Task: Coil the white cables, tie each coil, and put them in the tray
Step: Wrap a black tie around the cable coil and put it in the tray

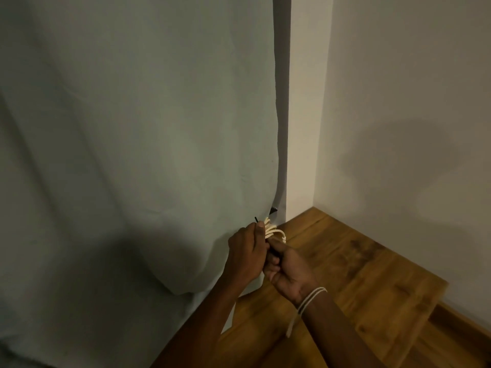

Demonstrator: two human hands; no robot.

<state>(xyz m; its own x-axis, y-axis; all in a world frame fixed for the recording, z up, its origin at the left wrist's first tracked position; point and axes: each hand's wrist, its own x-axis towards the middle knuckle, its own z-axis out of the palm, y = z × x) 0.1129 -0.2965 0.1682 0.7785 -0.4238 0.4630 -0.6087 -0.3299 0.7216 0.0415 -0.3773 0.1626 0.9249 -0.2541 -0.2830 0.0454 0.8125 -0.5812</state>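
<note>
A small coil of white cable [273, 230] is held up between both hands, its loops sticking out above my fingers. My left hand [245, 254] is closed around the coil's left side, and the tip of a thin black tie [70, 218] pokes out above its thumb. My right hand [285, 270] grips the coil from below and the right, pinching the black tie's other end. A white string bracelet [309, 300] circles my right wrist, with a loose end hanging down. No tray is in view.
A pale grey-green cloth [138, 155] hangs over most of the left side. A wooden surface [358, 274] lies below and to the right, meeting white walls [411, 115] in a corner. A step in the wood shows at the far right.
</note>
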